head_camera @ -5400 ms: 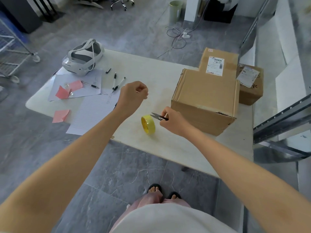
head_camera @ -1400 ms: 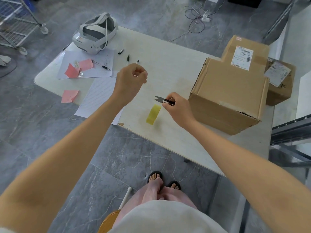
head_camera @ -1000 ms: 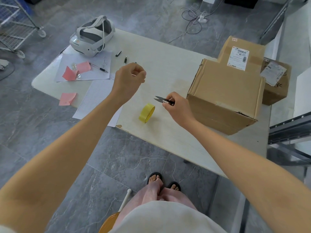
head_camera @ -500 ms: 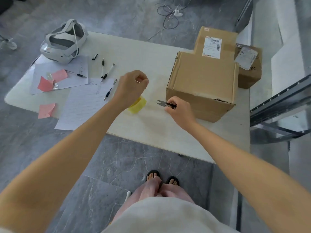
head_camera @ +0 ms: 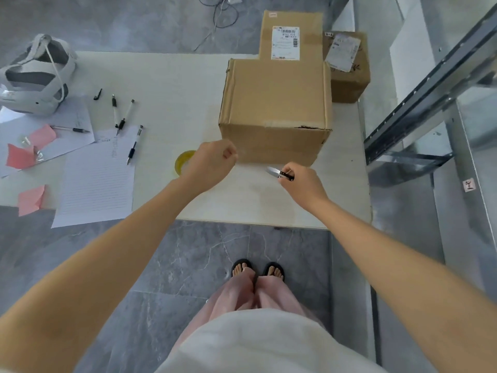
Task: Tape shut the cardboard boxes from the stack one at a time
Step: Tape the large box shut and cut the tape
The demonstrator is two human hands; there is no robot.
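A large brown cardboard box (head_camera: 277,95) stands on the white table (head_camera: 166,76), flaps down, with a torn spot at its front right edge. Behind it sits a labelled box (head_camera: 291,25), and a smaller box (head_camera: 349,82) is at the right. My left hand (head_camera: 212,160) hovers just before the big box's front left corner, fingers curled and pinching a clear tape end that barely shows. The yellow tape roll (head_camera: 184,161) peeks out to the left of that hand. My right hand (head_camera: 304,181) grips small snips (head_camera: 277,172), blades pointing left, near the box's front face.
A white headset (head_camera: 35,76) lies at the table's far left. Several pens (head_camera: 123,114), lined paper (head_camera: 94,184) and pink notes (head_camera: 31,199) cover the left part. A metal rack (head_camera: 430,90) stands close on the right. Cables lie on the floor beyond the table.
My view has swung so the big box is straight ahead. Both hands moved right toward its front face, and the tape roll now sits mostly behind my left hand.
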